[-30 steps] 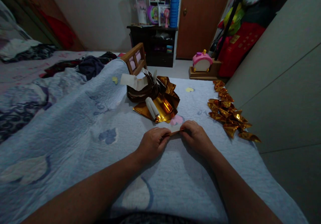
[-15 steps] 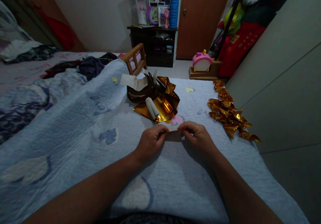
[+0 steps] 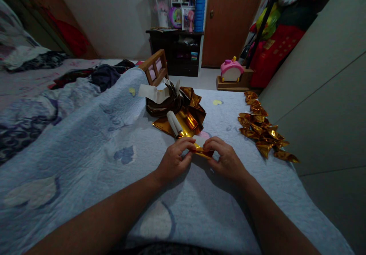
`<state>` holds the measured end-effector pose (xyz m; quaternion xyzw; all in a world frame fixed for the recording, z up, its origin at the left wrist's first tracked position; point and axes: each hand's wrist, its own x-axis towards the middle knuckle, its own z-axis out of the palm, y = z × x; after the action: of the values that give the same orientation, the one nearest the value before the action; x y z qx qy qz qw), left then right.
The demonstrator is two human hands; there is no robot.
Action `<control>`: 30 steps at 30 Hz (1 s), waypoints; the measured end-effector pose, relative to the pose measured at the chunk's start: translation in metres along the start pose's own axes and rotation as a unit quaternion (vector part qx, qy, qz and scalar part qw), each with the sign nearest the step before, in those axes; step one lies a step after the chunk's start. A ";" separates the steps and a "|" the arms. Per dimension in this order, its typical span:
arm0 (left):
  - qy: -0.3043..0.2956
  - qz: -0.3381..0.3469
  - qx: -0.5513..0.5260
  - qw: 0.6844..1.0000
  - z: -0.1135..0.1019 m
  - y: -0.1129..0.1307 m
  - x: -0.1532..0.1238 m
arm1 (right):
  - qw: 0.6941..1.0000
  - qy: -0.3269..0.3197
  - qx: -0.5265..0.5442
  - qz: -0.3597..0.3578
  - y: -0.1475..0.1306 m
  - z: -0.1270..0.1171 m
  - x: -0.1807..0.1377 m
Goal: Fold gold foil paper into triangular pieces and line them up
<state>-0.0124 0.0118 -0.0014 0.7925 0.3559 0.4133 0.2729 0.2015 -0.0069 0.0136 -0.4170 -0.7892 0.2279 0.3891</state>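
Observation:
Between my two hands is a small sheet of gold foil paper [image 3: 203, 153], shiny gold along its near edge and pale on the part behind. My left hand [image 3: 175, 157] pinches its left side. At its right side, my right hand [image 3: 225, 157] grips it with thumb and fingers. Just beyond my hands lies a heap of gold foil sheets [image 3: 188, 121], with a white rolled piece of paper [image 3: 174, 123] on top. A dark, curled stack of paper [image 3: 162, 104] sits behind it, pale edges upward.
Several folded gold foil pieces [image 3: 263, 133] lie along the right edge of the blue quilted cover [image 3: 114, 186]. A wooden rail [image 3: 156, 68] stands at the far edge. Farther back are a pink toy [image 3: 231, 70] and a dark shelf [image 3: 175, 53].
The paper between my hands has turned or folded, so its gold side now shows along the near edge. My fingers have shifted slightly around it.

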 end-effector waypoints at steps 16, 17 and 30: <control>-0.059 -0.030 0.017 0.998 0.007 -0.006 0.003 | 0.992 -0.092 -0.081 0.036 -0.004 0.008 -0.002; -0.062 -0.030 0.021 0.997 0.007 -0.007 0.003 | 0.991 -0.093 -0.092 0.038 -0.004 0.008 -0.003; -0.077 -0.021 0.044 0.996 0.009 -0.011 0.003 | 0.981 -0.070 -0.182 -0.004 -0.006 0.006 0.000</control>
<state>-0.0075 0.0192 -0.0125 0.8253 0.3685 0.3294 0.2732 0.1933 -0.0104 0.0144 -0.4610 -0.8441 0.1079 0.2518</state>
